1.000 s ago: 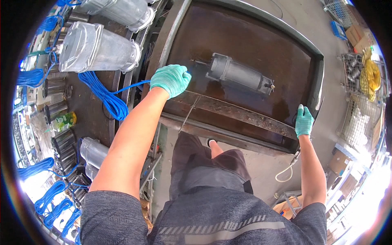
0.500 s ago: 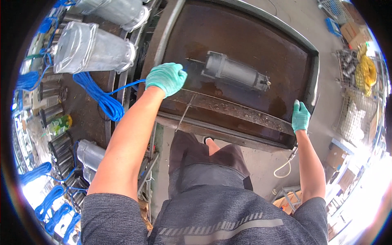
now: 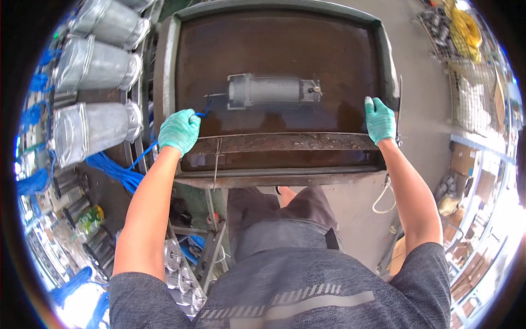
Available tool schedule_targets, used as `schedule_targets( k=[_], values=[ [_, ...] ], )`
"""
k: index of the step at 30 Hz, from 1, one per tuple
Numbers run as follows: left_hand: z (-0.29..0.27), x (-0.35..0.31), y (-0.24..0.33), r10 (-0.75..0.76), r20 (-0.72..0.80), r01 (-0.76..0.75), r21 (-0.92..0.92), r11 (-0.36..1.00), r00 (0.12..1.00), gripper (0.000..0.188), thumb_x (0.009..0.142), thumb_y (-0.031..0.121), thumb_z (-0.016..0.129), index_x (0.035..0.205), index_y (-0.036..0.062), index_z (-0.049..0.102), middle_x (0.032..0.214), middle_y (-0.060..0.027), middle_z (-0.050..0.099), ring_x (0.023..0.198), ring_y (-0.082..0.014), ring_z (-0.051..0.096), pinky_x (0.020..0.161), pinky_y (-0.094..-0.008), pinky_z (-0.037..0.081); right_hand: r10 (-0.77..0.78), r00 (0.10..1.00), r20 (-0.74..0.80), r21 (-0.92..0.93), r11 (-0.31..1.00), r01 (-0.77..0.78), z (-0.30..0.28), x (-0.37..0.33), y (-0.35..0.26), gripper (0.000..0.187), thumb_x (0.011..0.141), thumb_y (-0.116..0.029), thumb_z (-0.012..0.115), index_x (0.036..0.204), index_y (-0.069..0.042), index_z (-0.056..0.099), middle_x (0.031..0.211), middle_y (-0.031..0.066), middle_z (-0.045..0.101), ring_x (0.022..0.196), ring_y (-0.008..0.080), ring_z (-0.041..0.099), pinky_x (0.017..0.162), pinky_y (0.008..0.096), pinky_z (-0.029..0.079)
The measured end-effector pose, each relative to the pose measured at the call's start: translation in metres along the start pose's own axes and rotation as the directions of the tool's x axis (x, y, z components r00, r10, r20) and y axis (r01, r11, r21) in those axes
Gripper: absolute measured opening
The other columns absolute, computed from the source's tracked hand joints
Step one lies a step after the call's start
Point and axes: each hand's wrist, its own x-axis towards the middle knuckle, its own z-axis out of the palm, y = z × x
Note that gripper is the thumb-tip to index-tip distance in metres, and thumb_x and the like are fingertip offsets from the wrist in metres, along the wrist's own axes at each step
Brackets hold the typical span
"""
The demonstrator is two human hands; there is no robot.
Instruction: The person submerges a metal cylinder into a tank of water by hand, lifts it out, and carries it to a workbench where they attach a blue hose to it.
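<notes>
A wide metal tank [image 3: 392, 60] with a dark brown inside lies before me. In it, on its side, is a grey cylindrical motor [image 3: 274, 90], a thin shaft pointing left and a small fitting at its right end. My left hand [image 3: 179, 131], in a green glove, is closed around a blue cable [image 3: 146, 153] at the tank's left edge. A short length of that cable comes out past the thumb toward the motor. My right hand [image 3: 380, 119], also gloved, is closed over the tank's right rim, its thumb side up; the fingertips are partly hidden.
Several large silver motor housings [image 3: 98, 70] stand at the left, with a coiled blue cable bundle [image 3: 116, 171] below them. A flat metal bar [image 3: 296, 141] crosses the tank's near part. A pale hose loop [image 3: 384, 198] hangs at its right corner. Wire baskets [image 3: 474, 96] stand far right.
My view has turned, so the tank now sits straighter and further left. Both hands keep their grips, the left still on the cable and the right still at the right rim.
</notes>
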Motion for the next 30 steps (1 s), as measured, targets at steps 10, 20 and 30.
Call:
schedule_targets(
  k=[10,20,30],
  values=[
    [0.013,0.004,-0.008,0.063,-0.058,-0.065,-0.038,0.997,0.996,0.024,0.095,0.027,0.054,0.093,0.0064,0.066,0.093,-0.0259,0.066,0.090,-0.0508,0.061,0.076,-0.0560,0.050,0.069,0.997,0.016,0.001,0.998,-0.069,-0.008,-0.001,-0.004,0.043,0.106,-0.048,0.045,0.101,-0.011,0.066,0.093,0.0233,0.073,0.092,0.0459,0.069,0.082,0.0563,0.054],
    [0.023,0.008,-0.024,0.127,-0.052,-0.134,-0.179,0.975,0.991,0.021,0.092,0.016,0.049,0.081,0.0014,0.059,0.074,-0.0256,0.056,0.069,-0.0456,0.054,0.065,-0.0481,0.045,0.090,0.996,0.020,0.077,0.993,-0.091,-0.020,-0.008,-0.006,0.041,0.106,-0.046,0.045,0.102,-0.012,0.068,0.095,0.0198,0.074,0.090,0.0421,0.071,0.081,0.0531,0.056],
    [0.022,0.007,-0.023,0.142,-0.030,-0.145,-0.200,0.969,0.989,0.020,0.095,0.010,0.049,0.080,0.0008,0.060,0.071,-0.0211,0.056,0.062,-0.0322,0.051,0.065,-0.0419,0.045,0.065,0.998,-0.015,0.084,0.994,-0.064,-0.021,-0.010,-0.004,0.041,0.107,-0.044,0.045,0.101,-0.011,0.069,0.094,0.0178,0.074,0.089,0.0391,0.072,0.081,0.0498,0.057]
  ],
)
